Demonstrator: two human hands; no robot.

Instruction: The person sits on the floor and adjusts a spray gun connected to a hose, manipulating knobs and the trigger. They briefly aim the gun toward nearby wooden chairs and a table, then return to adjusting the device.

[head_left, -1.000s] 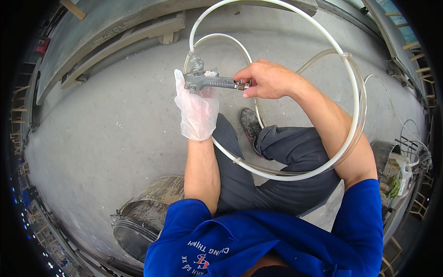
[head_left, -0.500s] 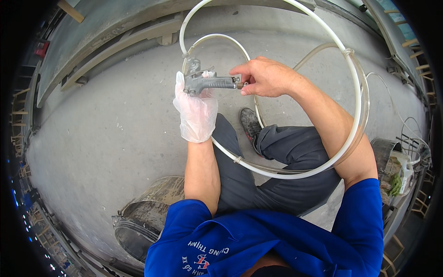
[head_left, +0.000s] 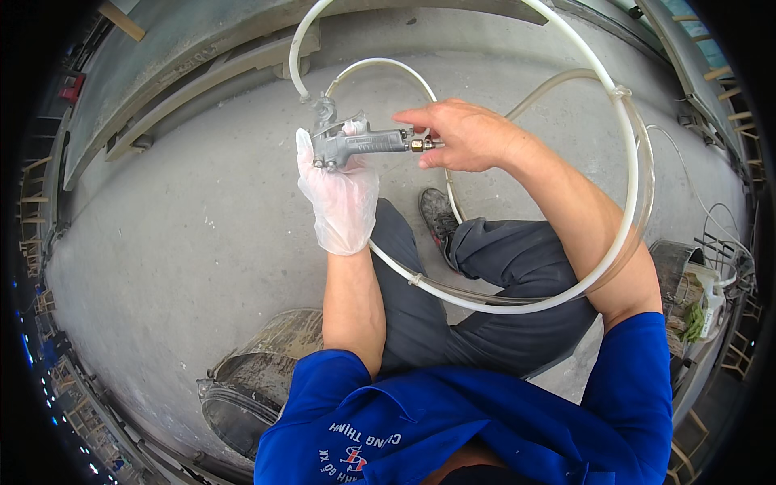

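My left hand (head_left: 341,208), in a thin clear plastic glove, is closed round a grey metal spray gun (head_left: 369,144). The gun lies sideways, its handle end toward my right hand (head_left: 477,137). A brass hose fitting (head_left: 417,146) sits at that end, with my right thumb and fingers closed about its outer side. Whether the fitting is fully joined to the gun cannot be made out. A white hose (head_left: 631,153) loops from above round my right forearm and across my lap, with a clear tube (head_left: 649,190) tied along it.
On the floor to the left stands a dirt-crusted bucket (head_left: 263,364). Another bucket (head_left: 672,263) and a whitish container (head_left: 711,303) are at the right. A long grey bench or rail (head_left: 210,69) runs along the far left. My shoe (head_left: 439,218) rests below the gun.
My left hand and the spray gun have shifted a little left, and more of the brass fitting shows. The hose's upper left end moved left too. My right hand is nearly still.
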